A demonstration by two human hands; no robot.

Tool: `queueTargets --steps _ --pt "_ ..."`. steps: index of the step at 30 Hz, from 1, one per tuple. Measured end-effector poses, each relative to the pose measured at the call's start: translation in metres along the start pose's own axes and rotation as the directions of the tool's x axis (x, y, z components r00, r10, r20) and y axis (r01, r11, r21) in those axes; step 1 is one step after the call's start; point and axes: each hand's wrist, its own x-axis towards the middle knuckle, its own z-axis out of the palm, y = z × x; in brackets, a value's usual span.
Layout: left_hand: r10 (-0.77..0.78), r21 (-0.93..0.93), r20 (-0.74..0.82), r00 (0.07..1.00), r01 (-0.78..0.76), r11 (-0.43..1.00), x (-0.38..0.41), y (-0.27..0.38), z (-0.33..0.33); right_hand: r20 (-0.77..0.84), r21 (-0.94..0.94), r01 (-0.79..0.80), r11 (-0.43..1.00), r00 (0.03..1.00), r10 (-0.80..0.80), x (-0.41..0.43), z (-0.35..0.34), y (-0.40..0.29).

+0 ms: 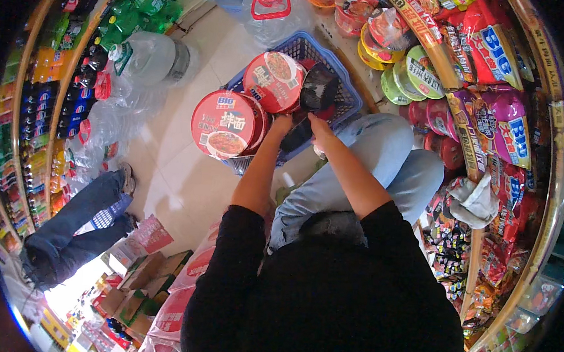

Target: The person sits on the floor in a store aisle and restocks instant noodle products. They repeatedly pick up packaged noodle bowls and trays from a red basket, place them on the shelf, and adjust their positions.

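Observation:
A blue plastic basket (351, 93) sits on the floor before me, with red-lidded instant noodle bowls in and over it. One noodle bowl (222, 122) lies at its left side, its printed lid facing up. Another red-lidded bowl (273, 82) is farther back, beside a black bowl (319, 87). My left hand (282, 124) is at the near edge of that farther red bowl, fingers partly hidden. My right hand (320, 134) is just right of it, near the black bowl. Something dark lies between both hands; whether either grips it is unclear.
Large clear water jugs (147, 56) and bottled drinks line the left. Noodle bowls (419, 73) and a shelf of packets (494, 48) stand close on the right; a cloth (474, 200) hangs there. Another person's legs (75, 232) are at lower left, near cardboard boxes (145, 269).

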Motion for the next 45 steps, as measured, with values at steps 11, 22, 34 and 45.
queueTargets --steps 11,22,34,45 --pt "-0.693 -0.941 -0.114 0.712 0.146 0.305 -0.089 0.103 -0.08 0.231 -0.551 0.237 0.8 0.965 -0.127 0.047 -0.006 -0.016" --pt "-0.674 -0.868 0.48 0.562 0.195 -0.456 -0.064 0.055 -0.057 0.386 -0.744 0.371 0.556 0.918 -0.096 0.069 0.003 -0.014" --pt "-0.685 -0.881 0.428 0.589 0.439 -0.173 -0.063 0.033 -0.059 0.392 -0.367 0.282 0.886 0.911 -0.128 0.068 -0.008 -0.011" --pt "-0.403 -0.974 0.164 0.9 0.212 0.076 -0.146 0.113 -0.106 0.236 -0.711 0.439 0.549 0.885 -0.402 0.05 -0.027 0.004"
